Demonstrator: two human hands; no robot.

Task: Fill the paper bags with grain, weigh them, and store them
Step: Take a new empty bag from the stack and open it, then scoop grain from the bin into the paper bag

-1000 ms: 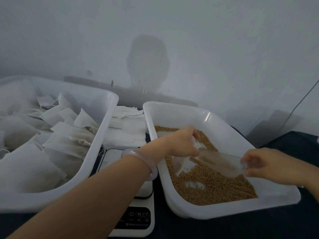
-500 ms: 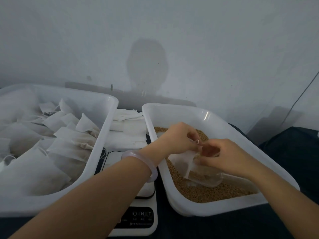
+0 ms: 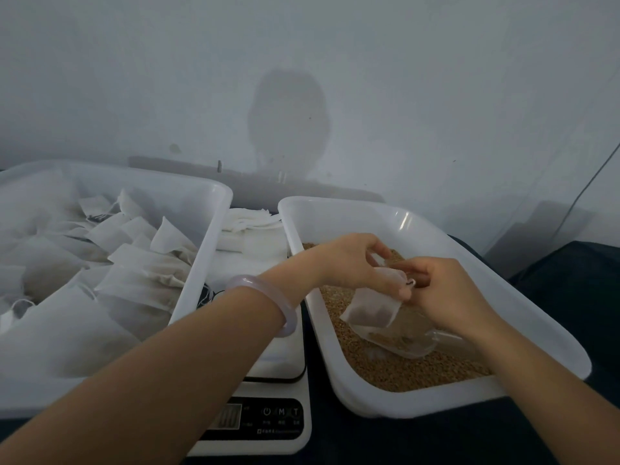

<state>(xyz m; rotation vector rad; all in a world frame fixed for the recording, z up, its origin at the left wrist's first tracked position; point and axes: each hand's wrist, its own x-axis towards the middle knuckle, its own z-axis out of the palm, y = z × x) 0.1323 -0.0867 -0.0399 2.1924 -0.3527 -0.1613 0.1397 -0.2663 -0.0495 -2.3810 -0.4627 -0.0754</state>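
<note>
View from a head-worn camera looking down at a dark table against a pale wall. Both hands meet over a white tray (image 3: 436, 226) on the right, which holds brown grain (image 3: 385, 374). A small white paper bag (image 3: 372, 310) hangs between the hands, just above the grain, with a dark fill showing through its lower half. The left hand (image 3: 352, 263), a pale bangle (image 3: 268, 297) on its wrist, reaches in from the left and pinches the bag's upper edge between thumb and fingers. The right hand (image 3: 446, 293) comes in from the right with its fingers curled and grips the same top edge, touching the left hand's fingertips. A clear plastic scoop (image 3: 406, 344) sits on the grain directly under the bag and the right wrist; neither hand appears to hold it. On the left, a second white tray (image 3: 208, 209) is heaped with filled bags (image 3: 141, 263). Between the trays lies a stack of flat empty bags (image 3: 251, 229), and nearer the camera a white digital scale (image 3: 268, 421).
</note>
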